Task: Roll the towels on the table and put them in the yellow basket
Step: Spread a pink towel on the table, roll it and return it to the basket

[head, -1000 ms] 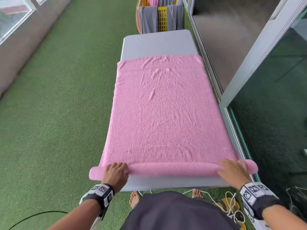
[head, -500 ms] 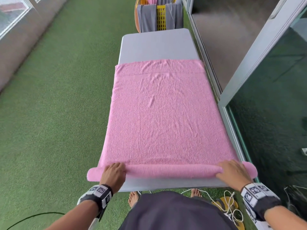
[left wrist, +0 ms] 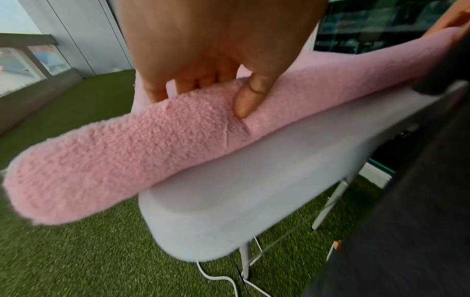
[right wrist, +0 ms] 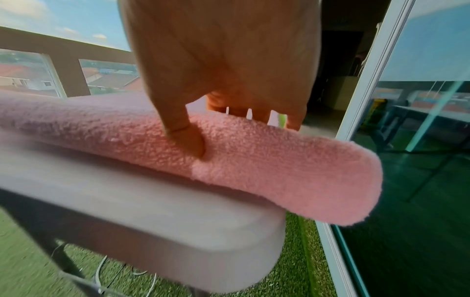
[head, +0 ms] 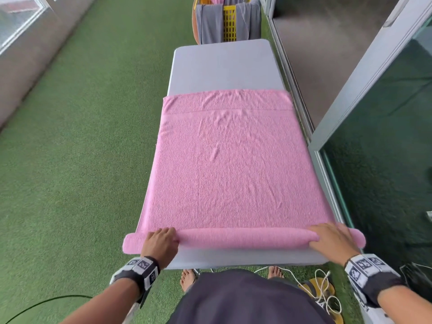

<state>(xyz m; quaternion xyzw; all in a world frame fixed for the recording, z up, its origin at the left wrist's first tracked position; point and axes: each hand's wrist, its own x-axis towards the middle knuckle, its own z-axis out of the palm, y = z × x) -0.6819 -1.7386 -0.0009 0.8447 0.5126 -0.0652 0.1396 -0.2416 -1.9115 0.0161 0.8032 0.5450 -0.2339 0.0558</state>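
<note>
Pink towel (head: 229, 174) roll gripped by left hand (head: 160, 243), right hand (head: 332, 239).

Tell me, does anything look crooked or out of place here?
Only slightly: the rolled end of the pink towel sticks out past both sides of the table. Grey towels hang over the yellow basket.

High balcony of home, maybe flat: fake green grass floor (head: 81, 160), glass sliding door (head: 385, 148), low wall with windows (right wrist: 68, 66), house roofs far below outside.
</note>
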